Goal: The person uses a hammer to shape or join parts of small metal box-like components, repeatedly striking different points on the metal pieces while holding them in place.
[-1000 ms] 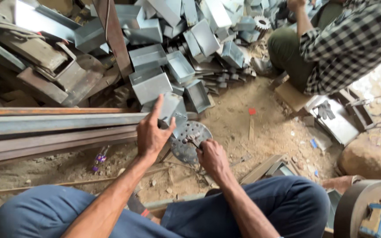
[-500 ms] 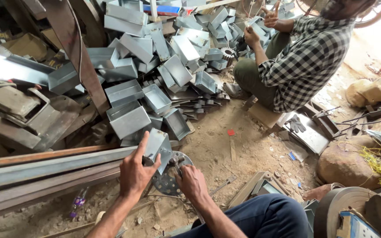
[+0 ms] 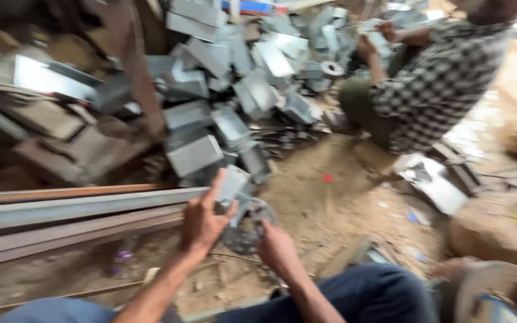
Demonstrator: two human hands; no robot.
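My left hand (image 3: 203, 220) grips a small grey sheet-metal box piece (image 3: 232, 182) at the near edge of the pile, thumb and index finger on its side. My right hand (image 3: 275, 245) rests its fingers on a round perforated metal disc (image 3: 245, 227) that lies on the sandy ground just below that piece. The picture is blurred by motion, so finer detail of the grip is unclear. My knees in blue trousers (image 3: 366, 296) frame the bottom of the view.
A heap of folded grey metal boxes (image 3: 234, 78) fills the upper middle. Long rusty steel bars (image 3: 73, 209) lie at the left. A person in a checked shirt (image 3: 444, 78) sits at the upper right, handling a piece. A flat metal sheet (image 3: 432, 179) lies at the right.
The view has swung and tilted, so the pile and the seated person sit lower and more central. My hands stay on the box piece and disc, and my left fingers have closed around the piece.
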